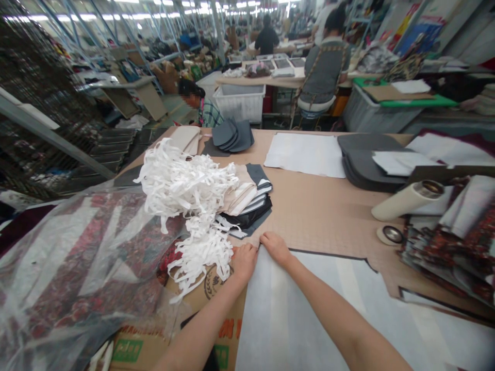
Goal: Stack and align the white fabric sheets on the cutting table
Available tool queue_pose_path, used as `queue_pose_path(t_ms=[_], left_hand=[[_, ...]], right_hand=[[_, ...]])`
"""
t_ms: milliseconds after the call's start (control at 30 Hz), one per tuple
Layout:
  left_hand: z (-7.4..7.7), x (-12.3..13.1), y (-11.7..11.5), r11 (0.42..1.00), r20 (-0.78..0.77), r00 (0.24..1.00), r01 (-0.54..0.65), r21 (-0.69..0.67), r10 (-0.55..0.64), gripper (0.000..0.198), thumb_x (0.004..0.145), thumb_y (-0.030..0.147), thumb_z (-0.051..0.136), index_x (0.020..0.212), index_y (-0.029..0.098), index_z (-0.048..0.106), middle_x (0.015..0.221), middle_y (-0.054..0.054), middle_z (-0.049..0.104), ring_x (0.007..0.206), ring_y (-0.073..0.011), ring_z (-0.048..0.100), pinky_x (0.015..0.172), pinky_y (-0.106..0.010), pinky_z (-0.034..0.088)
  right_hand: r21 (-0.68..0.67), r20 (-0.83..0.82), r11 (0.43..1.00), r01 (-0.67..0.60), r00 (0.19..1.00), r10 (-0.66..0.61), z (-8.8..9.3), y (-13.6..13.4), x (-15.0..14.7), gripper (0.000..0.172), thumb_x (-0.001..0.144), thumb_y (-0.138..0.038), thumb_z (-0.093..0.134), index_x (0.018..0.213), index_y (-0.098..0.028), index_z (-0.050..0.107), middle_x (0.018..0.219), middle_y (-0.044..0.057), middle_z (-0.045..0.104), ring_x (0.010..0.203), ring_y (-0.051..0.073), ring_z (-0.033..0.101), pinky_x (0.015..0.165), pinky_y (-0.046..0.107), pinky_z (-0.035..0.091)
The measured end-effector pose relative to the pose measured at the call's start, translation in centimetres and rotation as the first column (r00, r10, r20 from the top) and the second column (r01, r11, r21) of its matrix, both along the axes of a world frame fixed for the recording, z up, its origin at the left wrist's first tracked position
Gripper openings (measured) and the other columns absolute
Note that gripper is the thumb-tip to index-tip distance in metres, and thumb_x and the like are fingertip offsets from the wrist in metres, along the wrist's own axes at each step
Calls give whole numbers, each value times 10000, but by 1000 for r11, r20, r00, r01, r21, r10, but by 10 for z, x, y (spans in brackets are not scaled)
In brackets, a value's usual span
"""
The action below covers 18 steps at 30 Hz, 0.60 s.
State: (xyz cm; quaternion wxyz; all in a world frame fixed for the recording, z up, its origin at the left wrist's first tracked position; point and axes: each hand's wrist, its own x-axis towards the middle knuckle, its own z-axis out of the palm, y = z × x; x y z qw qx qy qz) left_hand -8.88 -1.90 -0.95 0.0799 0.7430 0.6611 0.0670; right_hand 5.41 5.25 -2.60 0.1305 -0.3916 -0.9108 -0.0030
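A large white sheet of material (328,293) with a dark far edge lies over the near side of the table. Its far left corner is between my two hands. My left hand (246,262) is closed at that corner, fingers bent down on the edge. Close beside it, my right hand (275,247) pinches the same corner, its fingertips pointing left. Just left of my hands, a heap of white strips (189,180) spills over the table's edge. Beyond my hands lies a stack of dark and beige cut pieces (257,198). My fingertips are partly hidden.
A cream flask (408,200) lies on the brown table (313,206) near its lid (390,234). Grey padded pieces (365,159) and a white sheet (305,153) sit farther back. Clear plastic over patterned cloth (88,273) and a cardboard box (154,335) are at left. Co-workers sit beyond.
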Motion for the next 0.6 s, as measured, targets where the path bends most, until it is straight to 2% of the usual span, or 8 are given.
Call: queue_pose_path(t_ms=[133, 267, 333, 467, 533, 600], left_hand=[[-6, 2, -1, 996, 48, 995, -93, 11, 92, 209, 885, 258, 420, 881, 202, 621, 875, -38, 588, 883, -170, 537, 780, -282, 387], [-5, 10, 1, 983, 149, 973, -183, 17, 178, 194, 874, 233, 434, 830, 177, 614, 853, -39, 601, 858, -161, 549, 768, -271, 400], [-3, 18, 8, 982, 198, 963, -187, 15, 180, 187, 868, 220, 440, 833, 164, 615, 860, -46, 612, 857, -162, 552, 770, -271, 406], [0, 37, 32, 983, 262, 949, -181, 0, 175, 184, 850, 203, 459, 865, 156, 637, 880, -62, 634, 877, -177, 558, 788, -288, 413], [1, 43, 42, 979, 294, 935, -201, -16, 197, 185, 838, 184, 466, 868, 157, 646, 887, -64, 639, 885, -176, 560, 795, -287, 415], [1, 44, 47, 977, 323, 923, -209, -34, 208, 189, 826, 162, 469, 870, 157, 652, 897, -64, 642, 889, -171, 562, 804, -284, 417]], right_hand=[[-76, -77, 983, 169, 982, -175, -3, 0, -6, 136, 897, -207, 447, 841, -164, 563, 816, 47, 560, 794, 164, 500, 686, 261, 359], [-112, -137, 979, 169, 973, -184, -3, -12, 13, 118, 883, -267, 483, 863, -178, 558, 843, 45, 567, 828, 172, 503, 715, 272, 364], [-131, -115, 967, 218, 966, -233, -1, -11, 29, 133, 884, -257, 470, 817, -184, 559, 825, 46, 569, 815, 177, 502, 710, 282, 361], [-136, -58, 898, 419, 901, -429, 6, 3, 48, 188, 890, -209, 418, 787, -178, 572, 794, 57, 581, 793, 183, 509, 702, 295, 359], [-114, -67, 899, 422, 900, -431, 7, 7, 49, 174, 887, -184, 416, 846, -178, 585, 824, 55, 585, 817, 182, 510, 717, 292, 363], [-78, -88, 950, 304, 947, -310, 6, 6, 47, 173, 884, -164, 429, 941, -187, 590, 904, 54, 587, 875, 178, 503, 754, 288, 369]])
